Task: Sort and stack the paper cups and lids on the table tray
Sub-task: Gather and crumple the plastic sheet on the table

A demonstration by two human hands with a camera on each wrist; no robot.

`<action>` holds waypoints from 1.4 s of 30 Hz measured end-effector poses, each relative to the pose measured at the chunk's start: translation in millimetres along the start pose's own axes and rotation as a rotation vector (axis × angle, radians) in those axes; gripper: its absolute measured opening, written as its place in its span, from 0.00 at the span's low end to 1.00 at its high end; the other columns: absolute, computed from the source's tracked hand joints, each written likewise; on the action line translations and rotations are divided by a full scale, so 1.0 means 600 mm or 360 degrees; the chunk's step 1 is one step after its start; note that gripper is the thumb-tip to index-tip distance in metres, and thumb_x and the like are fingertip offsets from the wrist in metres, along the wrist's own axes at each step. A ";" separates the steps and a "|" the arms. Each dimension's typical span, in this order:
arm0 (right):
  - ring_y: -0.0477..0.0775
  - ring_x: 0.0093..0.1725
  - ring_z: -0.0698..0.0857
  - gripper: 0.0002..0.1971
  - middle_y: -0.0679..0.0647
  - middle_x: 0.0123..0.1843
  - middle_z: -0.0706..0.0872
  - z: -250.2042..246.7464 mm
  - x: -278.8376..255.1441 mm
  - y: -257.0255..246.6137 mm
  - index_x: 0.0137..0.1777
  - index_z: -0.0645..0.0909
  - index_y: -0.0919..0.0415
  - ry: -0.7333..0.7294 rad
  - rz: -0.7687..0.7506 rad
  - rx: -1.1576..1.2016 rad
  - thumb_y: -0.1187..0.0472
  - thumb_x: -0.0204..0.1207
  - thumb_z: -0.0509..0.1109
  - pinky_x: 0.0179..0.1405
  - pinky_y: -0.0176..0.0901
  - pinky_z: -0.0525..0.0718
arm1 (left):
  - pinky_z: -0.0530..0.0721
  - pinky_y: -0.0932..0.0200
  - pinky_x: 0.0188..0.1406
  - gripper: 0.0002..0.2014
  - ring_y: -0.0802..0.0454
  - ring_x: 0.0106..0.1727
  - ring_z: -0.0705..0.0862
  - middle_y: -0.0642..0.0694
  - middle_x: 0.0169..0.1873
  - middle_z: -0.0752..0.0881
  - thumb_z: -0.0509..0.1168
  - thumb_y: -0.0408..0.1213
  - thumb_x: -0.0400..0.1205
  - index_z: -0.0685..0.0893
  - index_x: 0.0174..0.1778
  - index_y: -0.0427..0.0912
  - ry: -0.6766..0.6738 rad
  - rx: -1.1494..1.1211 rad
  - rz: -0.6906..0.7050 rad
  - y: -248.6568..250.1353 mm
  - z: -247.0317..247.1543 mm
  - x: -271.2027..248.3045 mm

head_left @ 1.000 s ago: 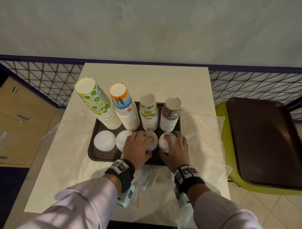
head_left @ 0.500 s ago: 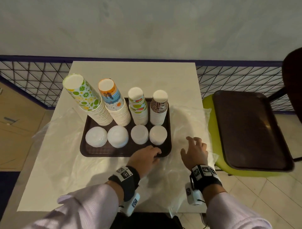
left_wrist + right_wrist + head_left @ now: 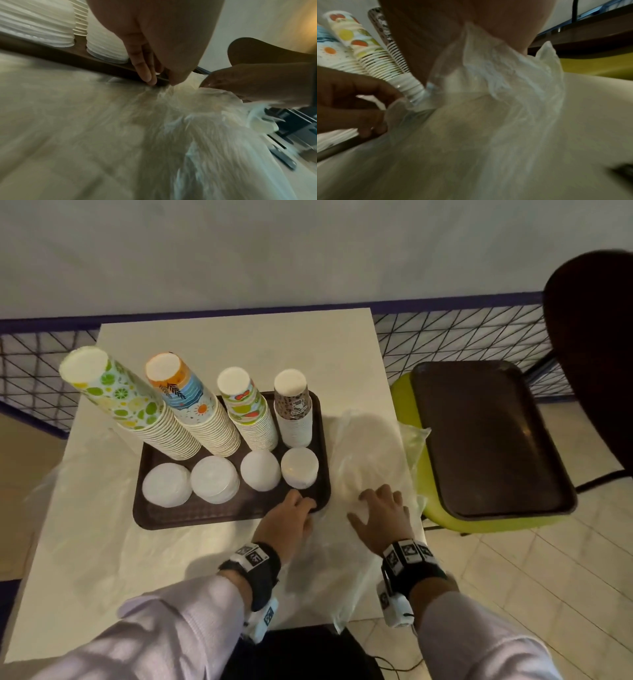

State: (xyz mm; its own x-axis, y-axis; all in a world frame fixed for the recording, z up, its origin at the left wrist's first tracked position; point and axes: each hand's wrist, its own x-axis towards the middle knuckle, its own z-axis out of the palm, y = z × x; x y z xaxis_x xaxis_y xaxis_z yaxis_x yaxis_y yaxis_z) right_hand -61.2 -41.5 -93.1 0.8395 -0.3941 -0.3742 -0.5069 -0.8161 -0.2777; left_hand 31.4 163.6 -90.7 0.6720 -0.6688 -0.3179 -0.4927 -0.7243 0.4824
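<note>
With the left hand (image 3: 291, 517) gripping the tray (image 3: 171, 517) at its near right corner and the right hand (image 3: 382, 513) spread flat on the plastic sheet (image 3: 363, 446), a jerk could topple the 4 leaning cup stacks (image 3: 202, 419).

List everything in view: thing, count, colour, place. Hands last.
cup stacks: four, upside down, printed, back row of the table tray.
lid stacks: four, white, front row of that tray.
table tray: one, dark brown, on the table.
table: one, cream.
plastic sheet: clear, spread over the table, right of the tray.
second tray: one, dark brown, on the green seat.
green seat: one, right of the table.
left hand: at the tray's near right corner.
right hand: open, on the plastic.
</note>
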 end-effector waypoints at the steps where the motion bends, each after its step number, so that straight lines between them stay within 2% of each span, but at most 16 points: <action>1: 0.59 0.65 0.72 0.28 0.51 0.65 0.71 0.006 -0.009 0.003 0.68 0.73 0.45 -0.0048 -0.0045 -0.0043 0.34 0.72 0.72 0.64 0.59 0.79 | 0.75 0.61 0.48 0.18 0.52 0.50 0.82 0.50 0.63 0.75 0.64 0.47 0.89 0.79 0.74 0.49 -0.0035 0.0039 0.0053 0.004 0.001 -0.004; 3: 0.60 0.65 0.71 0.30 0.51 0.66 0.68 0.018 -0.022 0.006 0.68 0.71 0.42 -0.0131 -0.0127 -0.0183 0.33 0.70 0.73 0.65 0.61 0.79 | 0.76 0.59 0.46 0.19 0.51 0.48 0.80 0.50 0.61 0.74 0.64 0.48 0.89 0.78 0.74 0.48 -0.0144 0.0137 0.0143 0.015 0.004 -0.014; 5: 0.61 0.64 0.73 0.20 0.52 0.64 0.69 0.024 -0.030 0.005 0.64 0.74 0.45 -0.0103 -0.0141 -0.0205 0.40 0.76 0.72 0.65 0.62 0.79 | 0.78 0.59 0.51 0.21 0.49 0.54 0.81 0.49 0.64 0.74 0.66 0.50 0.88 0.75 0.77 0.49 -0.0247 0.0196 0.0182 0.026 0.005 -0.022; 7: 0.62 0.62 0.75 0.11 0.53 0.61 0.71 0.020 -0.033 0.004 0.60 0.79 0.49 0.0004 -0.0121 -0.0163 0.48 0.82 0.67 0.62 0.61 0.80 | 0.77 0.60 0.57 0.28 0.48 0.62 0.81 0.50 0.68 0.73 0.68 0.52 0.86 0.70 0.82 0.52 -0.0253 0.0183 0.0193 0.039 0.005 -0.028; 11: 0.57 0.54 0.78 0.07 0.50 0.56 0.75 -0.006 -0.052 -0.003 0.52 0.84 0.50 0.0349 -0.0242 0.0189 0.50 0.79 0.67 0.54 0.55 0.80 | 0.81 0.57 0.68 0.40 0.50 0.72 0.73 0.49 0.74 0.66 0.73 0.56 0.80 0.62 0.86 0.59 -0.0097 0.0005 0.0167 0.068 0.007 -0.029; 13: 0.54 0.52 0.80 0.08 0.49 0.54 0.78 -0.027 -0.070 -0.009 0.49 0.84 0.51 0.0441 -0.0421 0.0485 0.50 0.77 0.67 0.50 0.53 0.82 | 0.80 0.51 0.73 0.36 0.48 0.74 0.71 0.47 0.80 0.63 0.73 0.57 0.79 0.70 0.83 0.59 0.0032 0.0038 0.0206 0.083 0.002 -0.025; 16: 0.49 0.45 0.82 0.05 0.46 0.47 0.80 -0.056 -0.103 -0.015 0.46 0.84 0.55 0.0407 -0.0678 0.0838 0.55 0.77 0.69 0.43 0.51 0.84 | 0.76 0.44 0.76 0.18 0.47 0.80 0.71 0.48 0.83 0.69 0.74 0.49 0.81 0.85 0.66 0.53 0.0162 0.0047 0.0364 0.099 -0.005 -0.022; 18: 0.47 0.44 0.82 0.07 0.45 0.45 0.81 -0.068 -0.114 -0.011 0.44 0.84 0.56 0.0445 -0.0655 0.0912 0.54 0.79 0.68 0.43 0.46 0.82 | 0.78 0.48 0.74 0.15 0.50 0.73 0.78 0.50 0.73 0.80 0.72 0.45 0.84 0.82 0.65 0.50 0.0033 -0.0117 0.0343 0.103 -0.008 -0.026; 21: 0.49 0.49 0.82 0.09 0.44 0.50 0.80 -0.060 -0.102 0.016 0.49 0.85 0.54 0.0586 -0.0336 0.0962 0.53 0.81 0.65 0.49 0.46 0.84 | 0.86 0.49 0.57 0.14 0.49 0.52 0.85 0.49 0.52 0.86 0.68 0.44 0.86 0.74 0.65 0.51 -0.0289 -0.0312 0.0214 0.091 -0.015 -0.035; 23: 0.56 0.57 0.81 0.07 0.49 0.56 0.79 -0.048 -0.087 0.034 0.54 0.85 0.54 0.0571 -0.0089 0.0842 0.59 0.80 0.69 0.59 0.57 0.84 | 0.84 0.47 0.53 0.15 0.44 0.50 0.85 0.45 0.51 0.86 0.66 0.43 0.86 0.71 0.65 0.50 -0.0443 -0.0225 0.0197 0.079 -0.019 -0.041; 25: 0.62 0.66 0.77 0.12 0.55 0.63 0.77 -0.043 -0.074 0.039 0.61 0.84 0.53 0.0428 0.0063 0.0638 0.64 0.79 0.70 0.68 0.61 0.79 | 0.81 0.51 0.56 0.20 0.44 0.56 0.85 0.44 0.62 0.86 0.65 0.47 0.86 0.70 0.72 0.50 -0.0551 -0.0146 0.0073 0.065 -0.030 -0.042; 28: 0.62 0.68 0.73 0.16 0.56 0.67 0.76 -0.046 -0.060 0.019 0.67 0.83 0.52 0.0268 0.0040 0.0397 0.62 0.80 0.70 0.72 0.55 0.73 | 0.79 0.50 0.66 0.31 0.41 0.68 0.84 0.45 0.74 0.83 0.54 0.61 0.88 0.63 0.86 0.52 -0.0517 -0.0069 -0.0167 0.040 -0.042 -0.035; 31: 0.58 0.69 0.71 0.20 0.53 0.71 0.72 -0.029 -0.042 -0.021 0.71 0.79 0.48 0.0100 0.0044 0.0244 0.50 0.80 0.72 0.71 0.55 0.78 | 0.81 0.45 0.63 0.33 0.38 0.62 0.88 0.43 0.66 0.88 0.38 0.66 0.88 0.70 0.81 0.54 -0.0296 -0.0092 -0.0332 0.023 -0.046 -0.014; 35: 0.64 0.72 0.68 0.28 0.55 0.75 0.66 0.019 -0.024 -0.053 0.73 0.72 0.47 -0.0055 0.0076 -0.0017 0.42 0.76 0.74 0.70 0.60 0.77 | 0.85 0.48 0.52 0.17 0.40 0.53 0.89 0.44 0.56 0.91 0.51 0.53 0.92 0.78 0.69 0.50 -0.0135 0.0142 -0.0447 0.014 -0.037 0.005; 38: 0.63 0.67 0.73 0.19 0.55 0.69 0.70 0.040 -0.021 -0.056 0.66 0.75 0.49 0.0027 0.0061 -0.0065 0.45 0.79 0.72 0.66 0.61 0.79 | 0.87 0.48 0.55 0.18 0.41 0.57 0.90 0.47 0.58 0.91 0.59 0.51 0.90 0.76 0.75 0.52 -0.0176 0.0221 -0.0444 0.008 -0.029 0.005; 42: 0.58 0.57 0.78 0.07 0.53 0.60 0.76 0.052 -0.026 -0.036 0.60 0.76 0.50 0.0063 0.0026 -0.0048 0.52 0.87 0.62 0.62 0.58 0.79 | 0.87 0.48 0.53 0.14 0.41 0.55 0.89 0.48 0.56 0.91 0.60 0.50 0.89 0.77 0.70 0.55 -0.0103 0.0236 -0.0372 -0.002 -0.017 0.004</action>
State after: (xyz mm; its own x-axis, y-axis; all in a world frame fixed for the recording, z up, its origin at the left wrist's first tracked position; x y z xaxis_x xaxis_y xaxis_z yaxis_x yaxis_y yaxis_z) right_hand -69.5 -4.8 -108.7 0.8386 -0.4232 -0.3430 -0.5148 -0.8216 -0.2449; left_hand 39.4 164.6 -83.6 0.7426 -0.4867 -0.4601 -0.4074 -0.8735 0.2665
